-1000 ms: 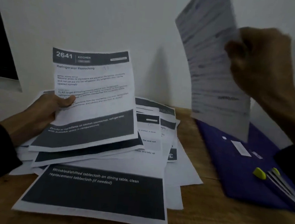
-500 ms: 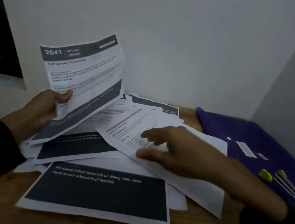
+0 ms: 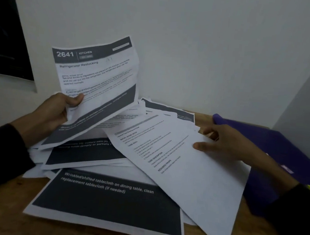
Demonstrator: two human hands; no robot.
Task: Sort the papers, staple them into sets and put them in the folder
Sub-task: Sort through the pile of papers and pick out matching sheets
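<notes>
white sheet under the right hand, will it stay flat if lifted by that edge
Probably not: the white printed sheet looks thin, and the held 2641 page already curves. It may slide, lying loose on the paper pile. The right hand touches one edge only.

Left hand (image 3: 51,112) grips sheet (image 3: 95,86); right hand (image 3: 228,142) on page (image 3: 175,156).

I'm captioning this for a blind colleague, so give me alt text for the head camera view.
The left hand holds up a sheet headed "2641 Kitchen, Refrigerator Restocking" while the right hand rests its fingers on a text page atop a loose pile of papers. The pile lies on a wooden table, with a purple folder at the right by a white wall.
</notes>
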